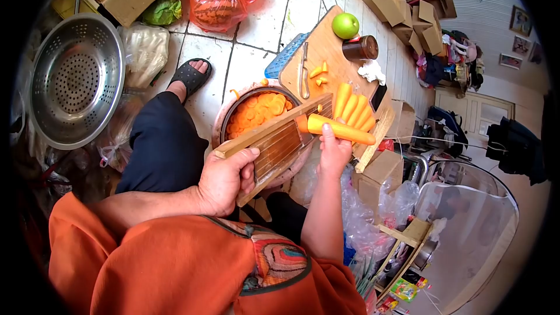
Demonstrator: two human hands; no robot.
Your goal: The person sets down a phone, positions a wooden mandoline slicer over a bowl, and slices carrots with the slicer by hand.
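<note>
My left hand (pixel 230 179) is closed around the near end of a wooden slicer (pixel 274 154), which slants up over a pot. In my right hand (pixel 335 150) is a peeled carrot (pixel 341 129), its left end against the slicer's far part near the blade. Below the slicer, the pot (pixel 220 125) holds many orange carrot slices (pixel 256 112). Several more peeled carrots (pixel 352 107) lie on the wooden board (pixel 326 52) just beyond my right hand. A knife (pixel 304 73) and small carrot pieces (pixel 319 71) rest on that board too.
A green apple (pixel 345 25), a dark jar (pixel 360 48) and crumpled white tissue (pixel 371 72) sit on the board. A steel colander (pixel 77 81) stands at left. Watermelons in a red bag (pixel 224 0) lie on the tiled floor. Cardboard boxes (pixel 379 178) and plastic bags are at right.
</note>
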